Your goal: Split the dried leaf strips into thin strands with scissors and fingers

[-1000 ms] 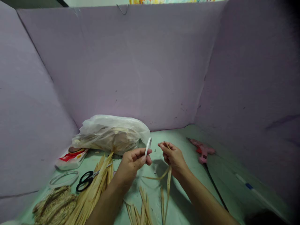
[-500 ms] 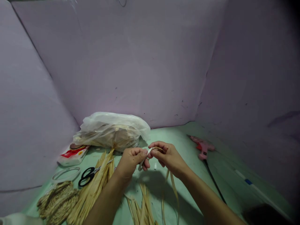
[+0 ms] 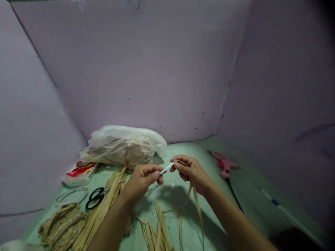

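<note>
My left hand (image 3: pixel 142 179) pinches one end of a short white strip (image 3: pixel 166 168). My right hand (image 3: pixel 192 172) pinches the strip's other end together with thin dried straw strands (image 3: pixel 196 205) that hang down from its fingers. Both hands are held close together above the pale green table (image 3: pixel 180 153). More loose straw strips (image 3: pixel 158 233) lie on the table just below the hands.
A clear plastic bag (image 3: pixel 125 146) of dried husks sits behind the hands. Left lie a straw bundle (image 3: pixel 104 205), black scissors (image 3: pixel 95 198), a clear ring (image 3: pixel 72 194), a red-white packet (image 3: pixel 81 173) and braided coils (image 3: pixel 61 225). A pink glue gun (image 3: pixel 224 162) lies right. Purple panels wall the table.
The hands came together from apart. The white strip, upright in my left hand a second ago, now lies stretched between both hands.
</note>
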The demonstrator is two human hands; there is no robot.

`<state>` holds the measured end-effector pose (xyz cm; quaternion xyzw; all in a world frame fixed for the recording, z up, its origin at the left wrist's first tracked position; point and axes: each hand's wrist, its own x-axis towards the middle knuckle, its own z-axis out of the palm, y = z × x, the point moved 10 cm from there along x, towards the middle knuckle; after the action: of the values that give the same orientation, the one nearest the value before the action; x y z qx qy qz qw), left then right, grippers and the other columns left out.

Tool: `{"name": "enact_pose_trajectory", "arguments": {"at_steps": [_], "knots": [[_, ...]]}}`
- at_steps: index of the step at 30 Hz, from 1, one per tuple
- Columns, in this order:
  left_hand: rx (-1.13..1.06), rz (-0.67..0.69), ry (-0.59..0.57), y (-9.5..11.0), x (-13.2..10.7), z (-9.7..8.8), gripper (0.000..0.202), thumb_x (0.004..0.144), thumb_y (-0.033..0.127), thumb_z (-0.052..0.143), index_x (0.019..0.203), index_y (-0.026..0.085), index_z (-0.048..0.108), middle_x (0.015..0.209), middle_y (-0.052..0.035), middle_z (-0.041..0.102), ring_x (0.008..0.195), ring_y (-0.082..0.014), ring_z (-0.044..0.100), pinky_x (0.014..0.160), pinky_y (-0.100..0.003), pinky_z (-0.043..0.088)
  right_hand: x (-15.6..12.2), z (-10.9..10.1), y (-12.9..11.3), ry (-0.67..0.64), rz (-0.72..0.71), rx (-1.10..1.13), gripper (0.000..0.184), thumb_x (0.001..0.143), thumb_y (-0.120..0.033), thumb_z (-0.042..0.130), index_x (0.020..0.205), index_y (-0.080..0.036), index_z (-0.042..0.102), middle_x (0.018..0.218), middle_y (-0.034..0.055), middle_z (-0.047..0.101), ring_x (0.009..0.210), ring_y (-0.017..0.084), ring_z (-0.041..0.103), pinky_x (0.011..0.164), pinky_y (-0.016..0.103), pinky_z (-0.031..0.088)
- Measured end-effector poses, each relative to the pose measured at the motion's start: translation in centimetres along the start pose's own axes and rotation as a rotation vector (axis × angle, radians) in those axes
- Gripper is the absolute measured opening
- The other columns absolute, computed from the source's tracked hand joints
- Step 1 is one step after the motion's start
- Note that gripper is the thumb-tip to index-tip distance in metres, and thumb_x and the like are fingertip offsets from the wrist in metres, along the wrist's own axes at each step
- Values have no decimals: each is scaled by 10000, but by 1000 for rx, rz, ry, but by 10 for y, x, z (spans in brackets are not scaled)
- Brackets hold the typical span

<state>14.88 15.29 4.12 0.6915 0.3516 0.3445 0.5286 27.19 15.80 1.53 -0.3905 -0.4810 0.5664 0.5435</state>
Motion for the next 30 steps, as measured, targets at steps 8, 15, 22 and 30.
{"name": "enact_pose_trajectory", "arguments": {"at_steps": [8,15,22,30], "knots": [[76,0,26,3,1,-3,230,688,285,537,771,104,652,581,-14,570,586,-124,470,593,-235,332,-4,6,-8,-21,-42,-48,351,658,-265,635,982,-142,584,593,1,608,379,37,328,362,199,219],[95,44,63,3,2,-12,196,675,288,553,708,121,651,593,-8,573,595,-121,454,592,-223,318,-3,-8,-13,22,-46,-10,306,658,-290,622,926,-144,605,604,-1,600,357,24,277,357,206,174],[126,59,83,7,1,-14,183,685,284,531,705,128,625,573,8,504,590,-123,428,580,-226,312,-11,0,-33,92,-155,-331,100,637,-230,607,688,-154,649,629,-6,539,452,58,387,416,204,289],[172,105,105,13,-2,-20,226,735,342,507,687,130,568,577,25,433,559,-97,354,526,-212,269,-14,36,10,-169,156,43,145,635,-224,555,703,-127,640,591,12,607,334,32,367,337,188,195]]}}
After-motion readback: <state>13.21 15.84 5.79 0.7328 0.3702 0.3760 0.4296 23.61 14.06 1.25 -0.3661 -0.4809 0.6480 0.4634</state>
